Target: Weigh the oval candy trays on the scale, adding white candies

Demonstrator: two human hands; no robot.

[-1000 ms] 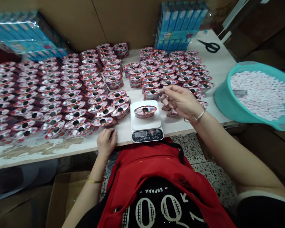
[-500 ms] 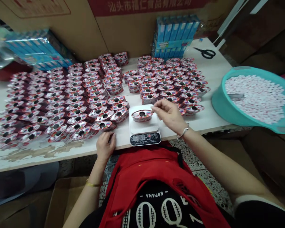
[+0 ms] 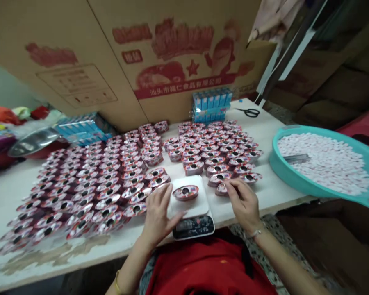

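A small red oval tin [image 3: 185,192] with a dark hole in its lid sits on the white kitchen scale [image 3: 190,208] at the table's front edge. My left hand [image 3: 158,215] is open, its fingers stretched toward the left side of the scale, close to that tin. My right hand [image 3: 241,200] lies just right of the scale, its fingertips closed on another oval tin [image 3: 221,188] resting on the table. Several rows of the same tins [image 3: 107,180] spread left and behind.
A teal basin [image 3: 295,180] full of small white pieces overhangs the table's right edge. Blue boxes [image 3: 210,105] and black scissors [image 3: 248,111] lie at the back. More blue packs [image 3: 83,128] sit at back left. A cardboard wall [image 3: 160,61] stands behind.
My left hand has come off the table edge and reached up to the scale. My right hand has left the tin on the scale and moved right to another tin. The camera has tilted up.
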